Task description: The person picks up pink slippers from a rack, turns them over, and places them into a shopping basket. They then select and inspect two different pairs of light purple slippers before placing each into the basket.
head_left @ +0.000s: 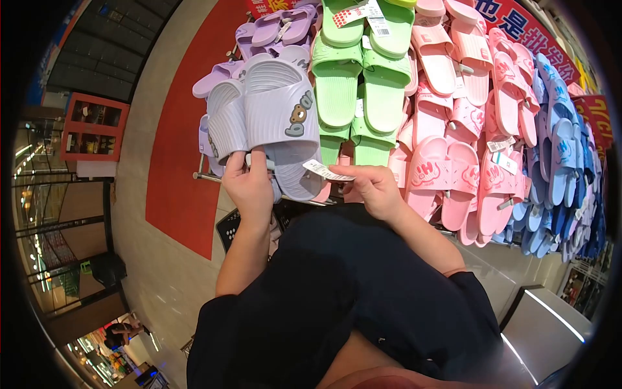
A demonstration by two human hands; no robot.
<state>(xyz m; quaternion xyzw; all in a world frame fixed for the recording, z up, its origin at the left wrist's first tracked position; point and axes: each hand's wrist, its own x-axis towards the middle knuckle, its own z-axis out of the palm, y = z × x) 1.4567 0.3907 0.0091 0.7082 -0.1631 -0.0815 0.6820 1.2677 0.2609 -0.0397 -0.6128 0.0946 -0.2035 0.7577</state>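
Observation:
A pair of pale lilac-grey slippers [282, 113] with a bear-lettered strap hangs in front of the rack. My left hand [249, 185] is closed on the slippers at their lower edge, fingers up between the two. A white paper tag [326, 171] hangs at their right side, and my right hand [374, 189] pinches its right end between thumb and fingers. Green slippers [387, 87] are just behind and to the right of the pair. Purple slippers [265, 29] hang behind it at the upper left.
Pink slippers [437, 168] and blue slippers [562, 152] fill the rack to the right. A metal rack bar [208, 176] sticks out left of my left hand. A red floor strip [178, 149] lies at the left. A person [123, 330] is far off at the lower left.

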